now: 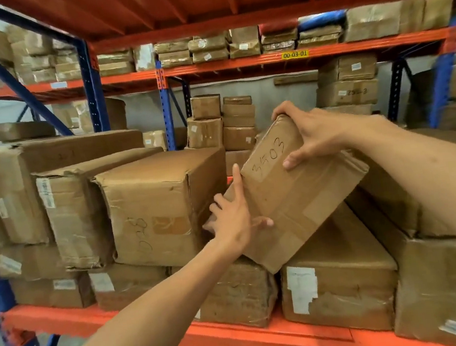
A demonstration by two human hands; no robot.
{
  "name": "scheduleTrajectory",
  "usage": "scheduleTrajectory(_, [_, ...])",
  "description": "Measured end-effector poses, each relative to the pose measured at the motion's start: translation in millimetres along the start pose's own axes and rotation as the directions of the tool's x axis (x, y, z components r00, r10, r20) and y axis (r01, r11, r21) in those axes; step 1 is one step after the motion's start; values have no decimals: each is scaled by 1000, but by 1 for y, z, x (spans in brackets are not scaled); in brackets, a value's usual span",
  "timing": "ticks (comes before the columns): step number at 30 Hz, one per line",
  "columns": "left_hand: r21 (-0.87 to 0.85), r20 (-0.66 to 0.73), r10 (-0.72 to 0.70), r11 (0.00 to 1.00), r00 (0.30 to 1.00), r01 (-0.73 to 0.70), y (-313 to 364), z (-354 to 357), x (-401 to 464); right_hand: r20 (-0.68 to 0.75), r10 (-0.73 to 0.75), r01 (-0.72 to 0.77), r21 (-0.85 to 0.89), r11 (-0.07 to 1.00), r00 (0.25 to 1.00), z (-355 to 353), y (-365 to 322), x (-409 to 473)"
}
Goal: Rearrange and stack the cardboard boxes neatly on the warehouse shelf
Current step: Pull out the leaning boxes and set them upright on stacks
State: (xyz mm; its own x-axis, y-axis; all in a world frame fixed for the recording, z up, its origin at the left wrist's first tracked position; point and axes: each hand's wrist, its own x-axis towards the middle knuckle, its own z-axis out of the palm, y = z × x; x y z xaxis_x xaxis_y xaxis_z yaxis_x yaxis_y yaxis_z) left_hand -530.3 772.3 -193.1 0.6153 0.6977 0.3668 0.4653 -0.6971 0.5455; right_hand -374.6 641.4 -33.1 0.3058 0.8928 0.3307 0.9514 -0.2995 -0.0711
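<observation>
On the middle shelf (270, 337), tilted box marked 3503 (295, 190), leaning between the box marked 028 (165, 206) and a long flat box (342, 273). Left hand (232, 218) spread on its lower corner, right hand (314, 133) clamped over the top edge. Probably stiff, moderately heavy, tape slippery; best gripped at opposite corners. All boxes sealed, contents unseen.

A single wide-angle head camera looks forward and slightly down from the person's eye level, close to the front of the shelf (270, 337). Both forearms reach into view from the bottom edge. The view faces straight into the bay, with the shelf's underside overhead, and through it to a second rack (264, 60) well behind. Straight beams bow near the edges.
</observation>
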Motion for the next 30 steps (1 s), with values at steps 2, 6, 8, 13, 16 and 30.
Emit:
scheduleTrajectory(2, [57, -5, 93, 994, 996, -92, 13, 5, 1, -63, 75, -71, 63, 996, 995, 9, 22, -24])
scheduleTrajectory(6, [184, -8, 283, 943, 959, -277, 35, 17, -3, -231, 266, -212, 232, 949, 936, 40, 64, -81])
scheduleTrajectory(8, [235, 12, 347, 911, 938, -340, 42, 22, -4, -280, 345, -256, 307, 916, 896, 54, 75, -100])
scheduleTrajectory(13, [310, 6, 471, 838, 882, -449, 28, 15, 1, -318, 390, -281, 338, 898, 864, 59, 76, -107])
scheduleTrajectory(16, [236, -11, 373, 902, 928, -360, 4, 8, 8, -340, 411, -286, 363, 887, 846, 63, 80, -110])
scheduleTrajectory(30, [-59, -25, 360, 931, 933, -361, 19, -12, 50, -441, 459, -285, 406, 868, 771, 71, 86, -100])
